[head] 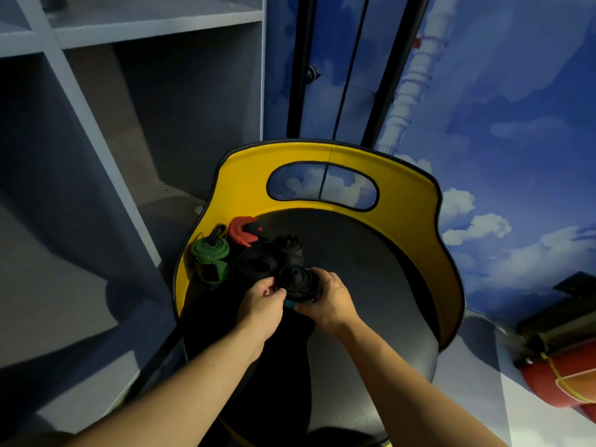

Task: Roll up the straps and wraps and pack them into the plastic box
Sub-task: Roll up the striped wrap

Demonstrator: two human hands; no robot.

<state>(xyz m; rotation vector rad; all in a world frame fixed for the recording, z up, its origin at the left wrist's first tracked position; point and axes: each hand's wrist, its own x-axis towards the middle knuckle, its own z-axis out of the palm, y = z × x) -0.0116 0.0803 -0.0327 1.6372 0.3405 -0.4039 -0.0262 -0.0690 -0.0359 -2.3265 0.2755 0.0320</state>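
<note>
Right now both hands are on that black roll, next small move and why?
Probably finish tucking the loose end, then set the black rolled wrap beside the other black rolls. Left hand and right hand both grip it above the dark round seat of the yellow-backed chair, where green and red rolls already lie. No plastic box is in view.

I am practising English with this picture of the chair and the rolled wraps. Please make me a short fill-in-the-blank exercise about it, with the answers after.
1. Both hands, the left hand and the right hand, hold a rolled wrap whose colour is ____.
2. The backrest of the chair is ____ in colour.
3. The green roll lies to the ____ of the red roll.
4. The rolls rest on the chair's round dark ____.

Answers: black; yellow; left; seat
</note>
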